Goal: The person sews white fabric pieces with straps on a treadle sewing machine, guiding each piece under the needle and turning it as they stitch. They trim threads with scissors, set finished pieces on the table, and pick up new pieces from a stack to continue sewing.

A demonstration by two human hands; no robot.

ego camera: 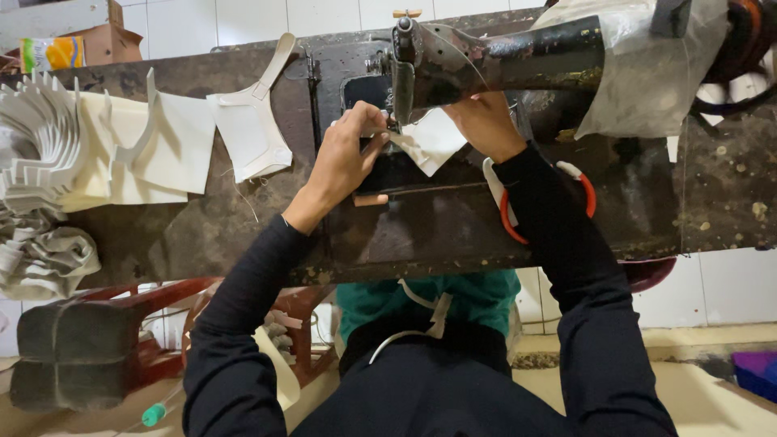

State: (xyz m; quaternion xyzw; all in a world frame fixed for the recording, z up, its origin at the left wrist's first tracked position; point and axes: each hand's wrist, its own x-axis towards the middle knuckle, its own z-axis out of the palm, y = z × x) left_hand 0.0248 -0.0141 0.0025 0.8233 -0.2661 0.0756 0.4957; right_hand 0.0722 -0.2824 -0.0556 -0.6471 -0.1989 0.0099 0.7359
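lap: white strips (pixel 421 311) draped over teal cloth (pixel 477 295), nearest the camera, within reach.
stool: red wooden frame (pixel 154 299) low left, more white pieces by it.
scissors: red-handled (pixel 508 217), flat on the table (pixel 210 235), partly under the right sleeve, likely parked close for trimming.
left hand: (pixel 344 158) fingers pinched narrow on the edge of the white piece (pixel 433 142), pressing it flat to the machine bed, apparently to steer it.
right hand: (pixel 486 121) lies on the far side of the same piece, partly hidden by the machine arm; grip cannot be told, looks like it steadies the cloth.
white piece: on the bed, just under the needle area (pixel 396 121), between both hands.
machine: old black sewing machine (pixel 502 61), plastic cover over its right end.
cut pieces: loose white shapes (pixel 251 121) left of the machine; stacked ones (pixel 48 146) far left, sorted in piles.
box: cardboard (pixel 93 40) against the tiled wall.
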